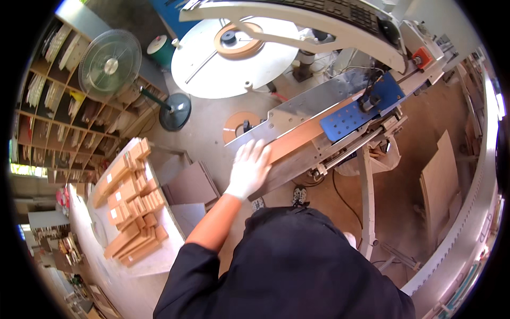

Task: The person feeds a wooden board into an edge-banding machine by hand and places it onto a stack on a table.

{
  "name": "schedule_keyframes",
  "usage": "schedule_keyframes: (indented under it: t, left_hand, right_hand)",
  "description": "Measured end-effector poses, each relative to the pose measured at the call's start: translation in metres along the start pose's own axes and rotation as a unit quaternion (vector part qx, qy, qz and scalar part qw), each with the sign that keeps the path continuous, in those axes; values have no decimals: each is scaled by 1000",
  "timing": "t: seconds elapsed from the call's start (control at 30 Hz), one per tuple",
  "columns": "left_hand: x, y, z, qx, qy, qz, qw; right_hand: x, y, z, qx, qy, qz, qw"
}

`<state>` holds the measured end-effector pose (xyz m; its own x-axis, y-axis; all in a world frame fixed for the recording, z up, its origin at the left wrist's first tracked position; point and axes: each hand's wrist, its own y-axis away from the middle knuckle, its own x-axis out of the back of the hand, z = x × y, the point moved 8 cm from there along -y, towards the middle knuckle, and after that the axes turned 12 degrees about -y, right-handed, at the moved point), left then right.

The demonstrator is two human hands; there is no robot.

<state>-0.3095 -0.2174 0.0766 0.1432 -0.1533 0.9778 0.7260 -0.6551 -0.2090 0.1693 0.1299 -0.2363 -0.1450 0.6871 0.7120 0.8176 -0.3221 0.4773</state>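
My left hand (249, 165), in a white glove, lies with fingers stretched out at the near end of a long orange-brown wooden strip (297, 133) on a steel machine bed (287, 175). A blue perforated plate (340, 119) with a dark fitting sits over the strip's far part. My right hand (350, 239) shows only as a small white patch beside my dark-clothed body; its fingers are hidden.
Stacked wooden strips (127, 207) lie on a table at left. Behind are shelves (53, 101), a fan (111, 66), a white reel disc (202, 69) and a keyboard arm (297, 32). Boards (438, 181) lean at right; a machine leg (366, 196) stands nearby.
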Motion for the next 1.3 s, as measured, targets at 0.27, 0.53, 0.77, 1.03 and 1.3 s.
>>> schedule_keyframes:
  t: [0.27, 0.53, 0.77, 1.03, 1.3]
  left_hand:
    - [-26, 20, -19, 9, -47, -55, 997]
    - [-47, -28, 13, 104, -11, -25, 994]
    - [-57, -46, 13, 152, 30, -3, 988]
    - [-5, 1, -6, 14, 104, 16, 994]
    - [-29, 322, -160, 470, -28, -3, 882]
  right_hand:
    - [-41, -28, -31, -150, -393, -8, 907]
    - [15, -52, -134, -271, -520, 33, 809]
    - [51, -60, -108, -270, -410, 36, 871]
    - [25, -85, -141, -238, -486, -85, 836]
    - [-5, -130, -225, -34, -236, -161, 958]
